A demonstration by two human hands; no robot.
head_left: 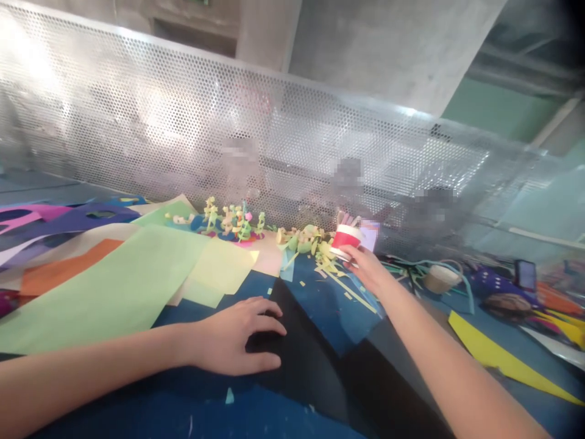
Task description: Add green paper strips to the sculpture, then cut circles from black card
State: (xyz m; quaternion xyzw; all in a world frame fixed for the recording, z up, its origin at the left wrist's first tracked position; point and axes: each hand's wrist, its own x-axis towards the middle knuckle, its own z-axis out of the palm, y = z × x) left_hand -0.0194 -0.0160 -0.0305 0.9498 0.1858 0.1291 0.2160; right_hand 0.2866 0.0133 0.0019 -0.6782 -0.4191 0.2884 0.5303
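Note:
My left hand (237,338) is over the edge of a black sheet (306,347) on the blue table, fingers bent and apart, holding nothing. Farther away, my right hand (363,263) has its fingers at the lower part of a red and white cup (346,241), which leans slightly. Several thin pinkish sticks stand up out of the cup's top. Part of my grip is hidden behind the cup. Just left of it lies a heap of small pale green and yellow pieces (308,239), with yellow strips (351,289) scattered in front.
Pale green sheets (114,280) and an orange sheet (68,265) overlap at left. Small colourful figures (233,222) stand near the perforated metal screen (183,122). At right are a tape roll (442,277), a phone (525,274) and a yellow sheet (507,360).

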